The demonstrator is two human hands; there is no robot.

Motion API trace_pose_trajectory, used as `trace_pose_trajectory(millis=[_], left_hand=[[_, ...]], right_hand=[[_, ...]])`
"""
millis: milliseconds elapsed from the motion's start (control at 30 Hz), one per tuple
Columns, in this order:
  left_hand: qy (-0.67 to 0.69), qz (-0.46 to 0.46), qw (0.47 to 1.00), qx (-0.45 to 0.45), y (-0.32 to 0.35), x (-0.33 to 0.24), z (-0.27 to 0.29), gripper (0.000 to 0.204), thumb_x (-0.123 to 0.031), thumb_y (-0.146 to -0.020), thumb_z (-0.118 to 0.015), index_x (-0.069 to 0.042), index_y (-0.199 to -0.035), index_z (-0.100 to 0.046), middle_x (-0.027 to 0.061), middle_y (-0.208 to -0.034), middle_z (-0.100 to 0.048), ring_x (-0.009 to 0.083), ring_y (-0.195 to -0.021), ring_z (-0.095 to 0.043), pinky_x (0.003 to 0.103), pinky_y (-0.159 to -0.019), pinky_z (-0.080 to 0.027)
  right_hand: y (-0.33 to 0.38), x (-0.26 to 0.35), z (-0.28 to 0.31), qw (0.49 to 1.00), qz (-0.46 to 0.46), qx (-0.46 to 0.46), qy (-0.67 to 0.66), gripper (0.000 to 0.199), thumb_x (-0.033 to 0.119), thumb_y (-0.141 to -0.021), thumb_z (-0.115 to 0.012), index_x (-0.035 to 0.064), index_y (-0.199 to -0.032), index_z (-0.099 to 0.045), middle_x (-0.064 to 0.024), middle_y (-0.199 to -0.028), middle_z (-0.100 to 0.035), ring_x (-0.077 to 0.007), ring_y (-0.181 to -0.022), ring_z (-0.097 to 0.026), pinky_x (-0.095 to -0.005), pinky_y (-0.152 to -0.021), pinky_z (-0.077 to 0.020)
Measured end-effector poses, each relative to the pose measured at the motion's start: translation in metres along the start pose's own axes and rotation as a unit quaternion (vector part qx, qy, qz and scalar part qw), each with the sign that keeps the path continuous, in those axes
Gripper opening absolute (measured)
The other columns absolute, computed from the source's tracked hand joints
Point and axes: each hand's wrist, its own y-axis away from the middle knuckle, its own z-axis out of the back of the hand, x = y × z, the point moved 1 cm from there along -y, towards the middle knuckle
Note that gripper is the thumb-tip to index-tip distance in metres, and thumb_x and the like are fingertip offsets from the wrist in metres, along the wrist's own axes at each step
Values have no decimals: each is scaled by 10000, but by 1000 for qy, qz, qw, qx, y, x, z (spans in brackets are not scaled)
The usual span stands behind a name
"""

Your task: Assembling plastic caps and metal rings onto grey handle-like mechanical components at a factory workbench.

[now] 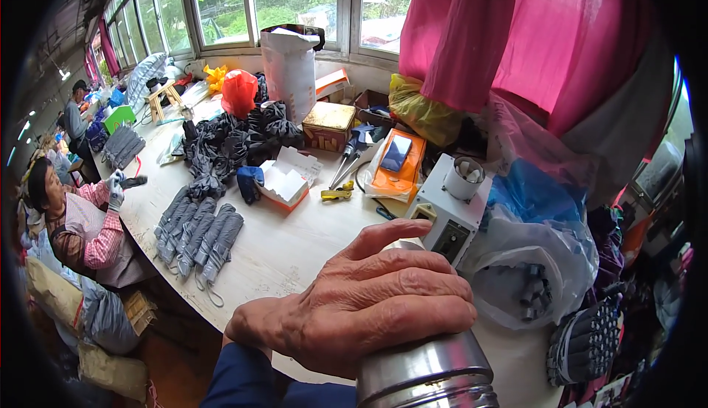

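My left hand point(376, 297) reaches in from the lower left, a dark blue sleeve at its wrist. Its fingers are wrapped over a shiny steel flask point(424, 364), held close up and tilted, with ridged rings at the near end. The thumb is hidden. Nothing of my right hand shows. Beyond the flask stands a grey-white machine box point(450, 201) with a round metal pipe on top. Left of my hand, several folded grey umbrellas point(199, 238) lie side by side on the pale table point(273, 260).
Dark crumpled fabric point(214, 142), an open white carton point(287, 175), a yellow-handled cutter point(336, 195) and a phone point(396, 153) on an orange box lie farther back. To the right is a clear plastic bag point(509, 282) of dark parts. A gloved co-worker point(96, 223) sits at left.
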Motion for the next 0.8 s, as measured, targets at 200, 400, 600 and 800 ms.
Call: trace_pose_trajectory(millis=[200, 400, 600, 800], left_hand=[[-3, -5, 1000, -5, -2, -3, -3, 516, -189, -708, -785, -103, -1174, -583, 85, -1101, -644, 266, -1041, -618, 497, -1056, -341], [-33, -12, 999, -9, -3, -3, -3, 463, -156, -729, -752, -105, -1162, -595, 87, -1090, -647, 260, -1024, -623, 499, -1054, -344], [-50, -1, 999, -16, -5, -10, -2, 326, -163, -780, -695, -121, -1094, -620, 75, -1064, -667, 249, -1013, -636, 504, -1043, -357], [-65, 8, 998, -14, -10, -17, 4, 153, -191, -842, -641, -141, -986, -660, 67, -1042, -702, 247, -1012, -660, 520, -1022, -375]], right_hand=[[6, 0, -2, 1000, 6, -10, -13, 650, 644, -869, -486, 66, -1158, -561, -222, -1025, -586, -296, -734, -561, -393, -615, -453], [5, 0, -2, 1000, 7, -7, -3, 649, 644, -875, -474, 67, -1159, -561, -222, -1024, -586, -295, -729, -562, -392, -614, -452], [6, 0, -2, 1000, 7, 2, -11, 652, 646, -879, -463, 66, -1162, -560, -224, -1017, -588, -294, -727, -563, -394, -611, -453], [4, 1, 0, 1000, 4, -3, -16, 653, 645, -880, -461, 64, -1157, -564, -225, -1022, -588, -299, -732, -564, -402, -616, -458]])
